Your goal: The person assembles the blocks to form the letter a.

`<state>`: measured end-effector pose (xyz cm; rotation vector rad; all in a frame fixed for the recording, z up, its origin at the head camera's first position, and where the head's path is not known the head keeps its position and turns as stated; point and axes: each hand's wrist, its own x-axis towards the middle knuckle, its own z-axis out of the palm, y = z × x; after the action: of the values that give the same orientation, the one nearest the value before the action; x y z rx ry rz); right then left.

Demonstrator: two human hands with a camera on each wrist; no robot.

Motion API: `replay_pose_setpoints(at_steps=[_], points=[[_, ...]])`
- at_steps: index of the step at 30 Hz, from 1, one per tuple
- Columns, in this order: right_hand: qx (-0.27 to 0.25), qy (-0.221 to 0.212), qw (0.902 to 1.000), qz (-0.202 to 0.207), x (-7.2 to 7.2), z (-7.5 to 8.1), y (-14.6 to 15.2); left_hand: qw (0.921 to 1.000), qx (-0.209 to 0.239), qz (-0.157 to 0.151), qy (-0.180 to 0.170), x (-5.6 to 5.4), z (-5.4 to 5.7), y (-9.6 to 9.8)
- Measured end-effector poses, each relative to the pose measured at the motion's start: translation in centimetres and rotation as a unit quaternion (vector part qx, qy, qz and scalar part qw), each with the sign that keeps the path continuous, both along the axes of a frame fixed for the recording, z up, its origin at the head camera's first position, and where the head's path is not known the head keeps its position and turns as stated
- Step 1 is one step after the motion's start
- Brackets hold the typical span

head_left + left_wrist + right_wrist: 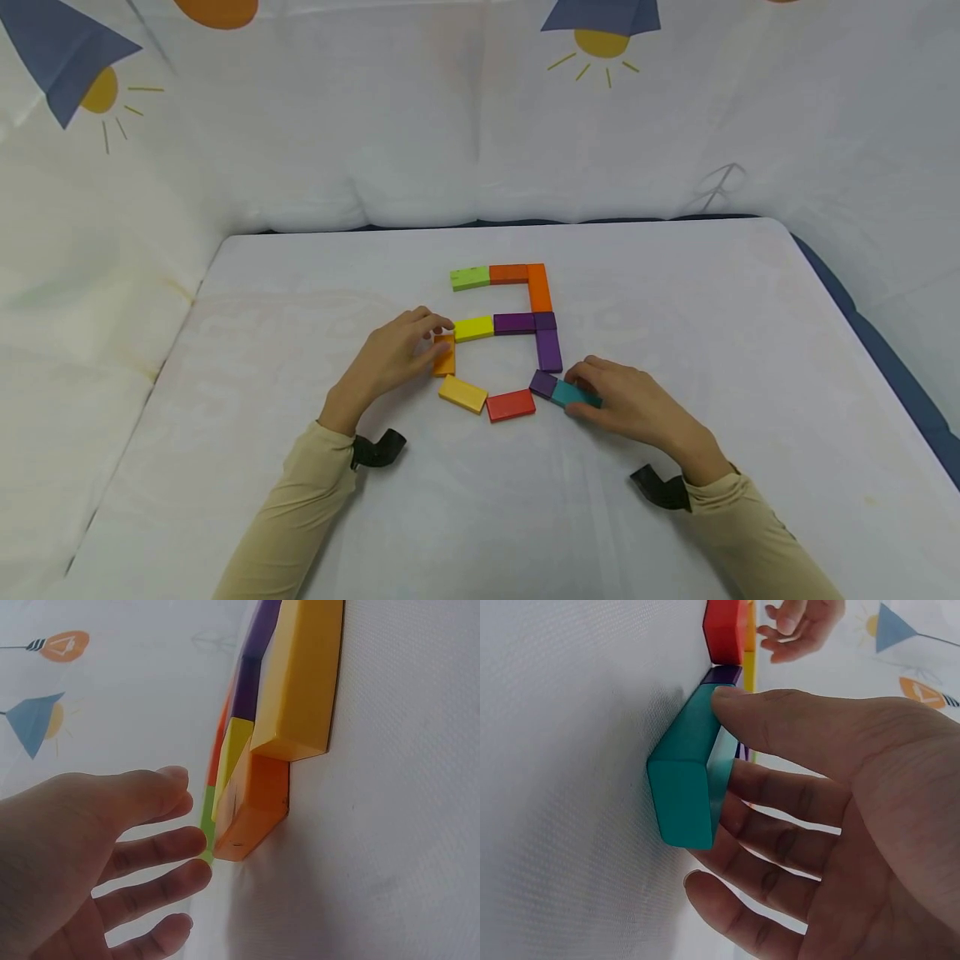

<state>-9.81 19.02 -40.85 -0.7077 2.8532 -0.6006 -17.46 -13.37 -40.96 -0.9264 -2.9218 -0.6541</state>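
My right hand [633,404] pinches a teal block [682,750], its thumb on the near side and fingers along the far side. A small dark purple block [543,383] adjoins the teal one's left end. At the left, my left hand [397,350] hovers by a light orange block [446,358], its fingers loosely spread and holding nothing in the left wrist view. Beside that block are a yellow block [474,329] and a golden-yellow block [462,394]. A red block [511,406] lies between the golden-yellow and small purple blocks.
Further back, a lime green block [470,278], a red-orange block [508,274] and an upright-running orange block [539,289] join in a row and corner. Purple blocks [513,324] continue below. All lie on a white-covered table [300,292] before a printed curtain [412,125].
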Motion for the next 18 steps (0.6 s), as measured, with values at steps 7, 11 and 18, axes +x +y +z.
replay_pose_setpoints(at_steps=[7, 11, 18], points=[[-0.005, -0.001, 1.0000, 0.004, -0.04, -0.08, 0.12, 1.0000, -0.001, 0.000, -0.001, 0.01, 0.01, 0.08], [-0.009, 0.000, 0.9999, 0.006, -0.04, -0.14, 0.17, 1.0000, -0.003, 0.000, -0.003, 0.01, 0.00, 0.12], [-0.014, -0.001, 0.9999, 0.008, -0.07, -0.18, 0.23, 1.0000, -0.004, 0.000, -0.008, 0.00, -0.04, 0.12]])
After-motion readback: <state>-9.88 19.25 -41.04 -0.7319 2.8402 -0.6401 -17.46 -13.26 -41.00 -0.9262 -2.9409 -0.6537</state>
